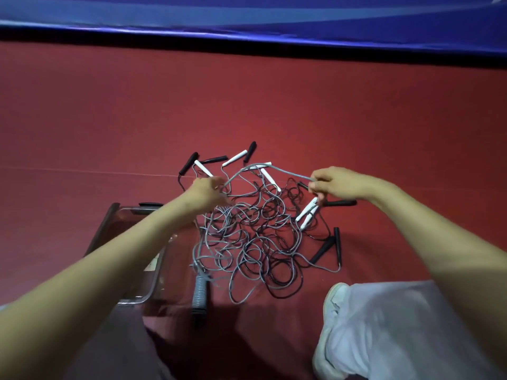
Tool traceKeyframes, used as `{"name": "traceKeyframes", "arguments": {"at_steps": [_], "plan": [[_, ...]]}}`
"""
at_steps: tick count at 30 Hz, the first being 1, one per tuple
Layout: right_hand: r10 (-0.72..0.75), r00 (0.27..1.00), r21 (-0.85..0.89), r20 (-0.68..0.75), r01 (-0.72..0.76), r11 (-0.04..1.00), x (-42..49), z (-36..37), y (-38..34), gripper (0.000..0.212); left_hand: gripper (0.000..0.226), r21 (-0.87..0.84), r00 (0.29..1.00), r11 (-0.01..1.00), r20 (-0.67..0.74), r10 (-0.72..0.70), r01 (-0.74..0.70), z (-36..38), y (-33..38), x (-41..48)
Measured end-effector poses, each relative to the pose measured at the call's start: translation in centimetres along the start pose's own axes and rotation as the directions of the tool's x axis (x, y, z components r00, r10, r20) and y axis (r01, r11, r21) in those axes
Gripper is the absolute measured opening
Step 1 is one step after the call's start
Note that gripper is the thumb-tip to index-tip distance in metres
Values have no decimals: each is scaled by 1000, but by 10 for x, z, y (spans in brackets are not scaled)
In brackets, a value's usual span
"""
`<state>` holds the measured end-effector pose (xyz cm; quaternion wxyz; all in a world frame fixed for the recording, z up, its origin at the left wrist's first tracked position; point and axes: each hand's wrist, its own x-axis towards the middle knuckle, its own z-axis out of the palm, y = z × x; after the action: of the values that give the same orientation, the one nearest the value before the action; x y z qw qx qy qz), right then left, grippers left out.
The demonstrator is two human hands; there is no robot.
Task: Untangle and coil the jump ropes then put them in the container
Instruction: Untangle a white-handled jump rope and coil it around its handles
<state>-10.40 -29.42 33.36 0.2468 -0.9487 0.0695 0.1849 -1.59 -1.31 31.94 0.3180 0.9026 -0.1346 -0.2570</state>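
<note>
A tangled heap of jump ropes [255,239] lies on the red floor, grey and black cords mixed, with white handles [236,158] and black handles [323,249] sticking out around it. My left hand [207,194] grips a grey cord at the heap's left top. My right hand [333,185] pinches the same grey cord [263,167], which arcs raised between both hands, and holds two white handles [308,213] hanging below it. A clear plastic container [131,294] sits at the left, partly hidden by my left forearm.
A grey ribbed handle [199,294] lies beside the container's right wall. My knee in light trousers and a white shoe [333,300] are at the lower right. A blue padded mat edge [247,34] runs along the far side of the red floor.
</note>
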Motion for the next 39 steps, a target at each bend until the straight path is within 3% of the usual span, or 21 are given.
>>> {"name": "traceKeyframes", "arguments": {"at_steps": [2, 4, 7, 9, 14, 18, 21, 23, 26, 30, 33, 37, 39], "plan": [[-69, 997, -82, 40, 72, 994, -3, 3, -15, 20, 94, 62, 997, 998, 68, -36, 32, 6, 5, -7], [-153, 981, -122, 120, 168, 978, -6, 12, -34, 21, 100, -9, 986, 994, 124, 112, -112, 12, 9, -13], [-247, 958, -47, 147, 257, 965, -11, 21, -55, 18, 52, -32, 916, 943, 230, 329, -331, 23, 13, -18], [-254, 954, 21, 161, 254, 967, -15, 24, -61, 20, 27, -57, 895, 928, 248, 371, -369, 30, 13, -20], [-269, 947, 206, 173, 232, 951, -14, 35, -57, 18, 20, -158, 928, 936, 154, 339, -316, 36, 6, -12], [-70, 992, 376, 101, 27, 926, 6, 60, -18, 22, 18, -118, 965, 963, 74, 250, -241, 49, -10, 10], [150, 984, 168, 93, -164, 972, 33, 98, 37, 22, 22, -52, 972, 977, 98, 212, -207, 77, -25, 26], [258, 960, 7, 109, -260, 966, 46, 129, 73, 33, 20, -65, 976, 981, 110, 188, -182, 100, -38, 35], [341, 936, -37, 89, -339, 940, 63, 170, 114, 41, 15, -115, 981, 978, 64, 182, -174, 132, -66, 51], [464, 884, 63, 59, -467, 882, 87, 219, 148, 29, 14, -145, 985, 975, 15, 171, -167, 161, -99, 59], [569, 820, 161, 57, -570, 805, 101, 251, 154, 36, 7, -120, 981, 975, 31, 193, -188, 179, -115, 58], [612, 790, 175, -44, -597, 783, 109, 276, 147, 34, 8, -118, 972, 968, 51, 230, -223, 187, -121, 56], [585, 808, 202, -72, -562, 802, 108, 276, 143, 39, 9, -121, 969, 964, 44, 243, -237, 184, -120, 55]]}}
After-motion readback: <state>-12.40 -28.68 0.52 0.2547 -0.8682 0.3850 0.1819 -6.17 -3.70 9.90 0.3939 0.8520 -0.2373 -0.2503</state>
